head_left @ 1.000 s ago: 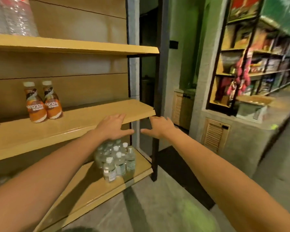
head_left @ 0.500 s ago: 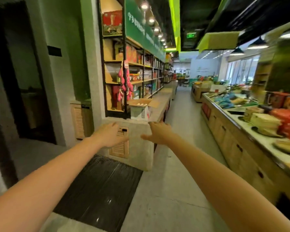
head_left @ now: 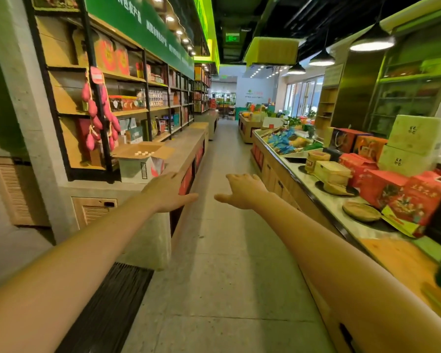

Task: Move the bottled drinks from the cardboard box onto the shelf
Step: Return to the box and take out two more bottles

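Cardboard box (head_left: 140, 167) beyond empty left hand (head_left: 167, 192)

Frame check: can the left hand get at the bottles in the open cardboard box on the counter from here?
Probably yes. The cardboard box stands with flaps open, bottle caps uncovered, and the empty left hand is stretched out toward it; a step closer may be needed.

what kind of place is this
Most likely a grocery or gift shop: long wall shelves stocked with packaged goods, a display counter with red gift boxes, and an open cardboard box of bottles.
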A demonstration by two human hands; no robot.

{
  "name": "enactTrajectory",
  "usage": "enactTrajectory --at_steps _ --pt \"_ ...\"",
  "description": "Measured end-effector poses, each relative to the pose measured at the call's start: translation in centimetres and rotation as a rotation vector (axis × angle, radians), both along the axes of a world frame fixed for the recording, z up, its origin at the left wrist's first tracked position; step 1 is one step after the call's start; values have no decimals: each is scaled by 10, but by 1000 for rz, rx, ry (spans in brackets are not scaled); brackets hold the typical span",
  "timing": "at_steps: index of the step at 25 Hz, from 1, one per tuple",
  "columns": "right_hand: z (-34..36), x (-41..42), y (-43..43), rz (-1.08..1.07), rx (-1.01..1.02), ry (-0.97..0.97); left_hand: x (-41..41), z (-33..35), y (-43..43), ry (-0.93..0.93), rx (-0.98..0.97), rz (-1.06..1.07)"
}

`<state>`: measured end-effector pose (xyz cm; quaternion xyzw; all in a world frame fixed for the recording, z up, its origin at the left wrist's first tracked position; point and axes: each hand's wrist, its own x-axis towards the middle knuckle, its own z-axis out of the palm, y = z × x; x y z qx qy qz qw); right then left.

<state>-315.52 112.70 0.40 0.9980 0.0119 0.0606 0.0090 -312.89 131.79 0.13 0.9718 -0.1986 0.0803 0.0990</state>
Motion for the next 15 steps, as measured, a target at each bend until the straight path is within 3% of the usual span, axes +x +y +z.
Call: enactTrajectory --at_steps 6,15 --pt "-26 119 -76 -70 -15 17 150 -30 -71 8 49 -107" --pt "-12 355 -154 -178 20 -8 393 -4 -157 -38 104 -188"
